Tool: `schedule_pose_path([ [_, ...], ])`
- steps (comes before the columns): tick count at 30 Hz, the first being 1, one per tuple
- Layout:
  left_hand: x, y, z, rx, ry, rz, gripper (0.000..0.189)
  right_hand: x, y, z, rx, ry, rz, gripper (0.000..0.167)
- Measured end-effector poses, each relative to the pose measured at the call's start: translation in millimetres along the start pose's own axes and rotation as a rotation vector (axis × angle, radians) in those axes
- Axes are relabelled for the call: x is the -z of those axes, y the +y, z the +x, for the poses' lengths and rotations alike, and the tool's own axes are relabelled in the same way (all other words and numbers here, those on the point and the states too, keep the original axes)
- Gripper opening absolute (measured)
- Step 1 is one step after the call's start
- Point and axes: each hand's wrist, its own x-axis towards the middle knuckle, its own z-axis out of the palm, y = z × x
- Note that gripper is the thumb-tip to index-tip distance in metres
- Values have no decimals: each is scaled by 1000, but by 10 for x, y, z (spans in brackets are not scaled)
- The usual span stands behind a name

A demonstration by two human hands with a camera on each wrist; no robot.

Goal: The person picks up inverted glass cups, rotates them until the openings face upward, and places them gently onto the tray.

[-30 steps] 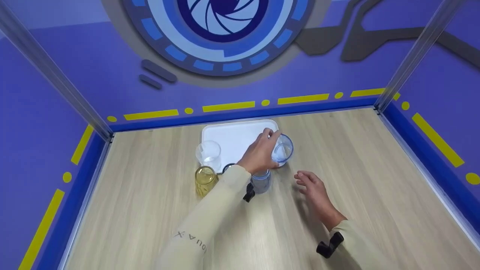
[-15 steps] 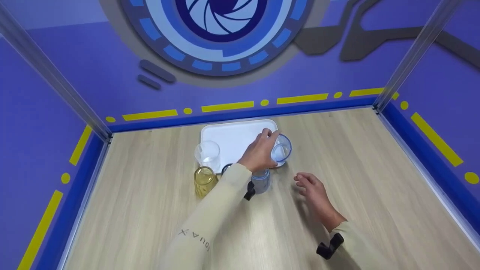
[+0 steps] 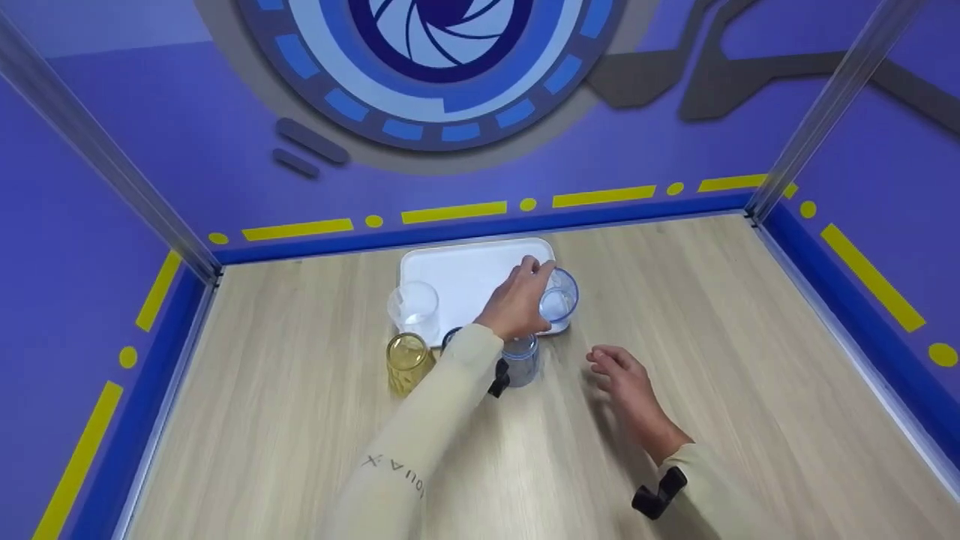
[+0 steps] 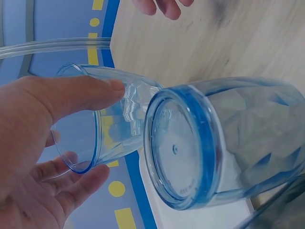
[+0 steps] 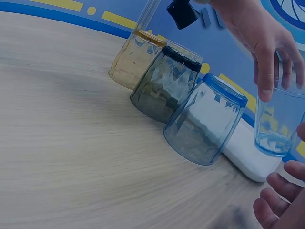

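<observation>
At the right end of the white tray (image 3: 454,281), the left hand (image 3: 516,301) grips a blue-tinted cup (image 3: 559,304) near its rim, presumably for upright control; the right hand (image 3: 628,386) hangs relaxed, holding nothing.

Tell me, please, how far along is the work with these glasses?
Apparently done: the clear cup stands upright on the white tray. In hand: the left hand grips the upright blue glass at the tray's corner; whether it touches the tray is unclear. Probably left: the yellow glass, dark glass and second blue glass, upside down on the table.
</observation>
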Motion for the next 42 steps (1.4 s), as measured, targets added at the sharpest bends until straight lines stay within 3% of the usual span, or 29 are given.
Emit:
schedule_pose_path([
  [21, -52, 21, 72, -6, -10, 24, 95, 4, 27, -13, 2, 28, 10, 43],
  [42, -102, -8, 129, 55, -24, 38, 95, 5, 56, 4, -14, 24, 3, 42],
])
